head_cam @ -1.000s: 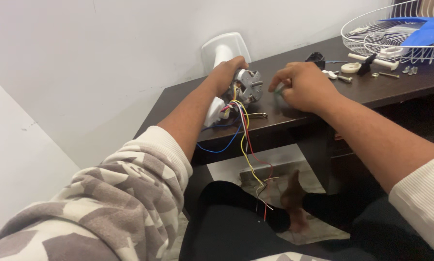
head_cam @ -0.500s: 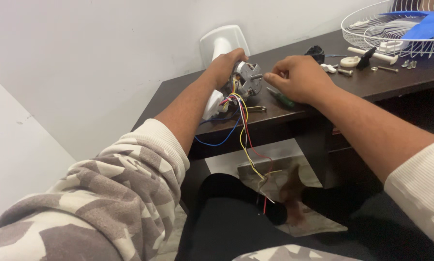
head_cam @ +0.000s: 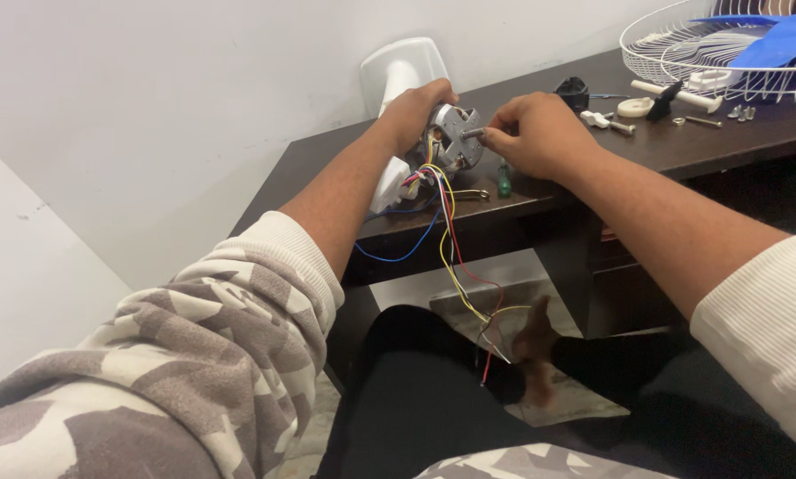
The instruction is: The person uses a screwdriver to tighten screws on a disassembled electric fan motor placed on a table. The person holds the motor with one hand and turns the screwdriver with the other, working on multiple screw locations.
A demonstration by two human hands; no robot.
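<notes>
Two hands meet at the motor (head_cam: pixel 454 137), near the desk's (head_cam: pixel 682 146) left front corner. Your left hand (head_cam: pixel 415 111) is wrapped over the motor's far side, fingers curled and clamped on its body. Your right hand (head_cam: pixel 531 133) comes in from the other side, with thumb and fingertips pinched together on the short metal shaft (head_cam: pixel 471 134) that sticks out of the motor's face.

The motor is a round grey metal unit, held tilted with its face turned toward you, just above the dark wood. A bundle of wires (head_cam: pixel 451 239), yellow, red, blue and white, spills from its underside, over the desk's front edge and down toward your lap. A white housing (head_cam: pixel 398 75) stands behind your left hand, against the wall.

A green-handled screwdriver (head_cam: pixel 503 180) lies just beneath your right hand, close to the front edge. Farther right on the desk lie small loose parts: a black piece (head_cam: pixel 573 91), a white cap (head_cam: pixel 634 107), and screws (head_cam: pixel 742 112). At the far right corner the white wire fan guard (head_cam: pixel 673 53) sits like a basket, with the blue blade (head_cam: pixel 775 40) lying in it.

The desk between your right hand and the guard is mostly bare.
</notes>
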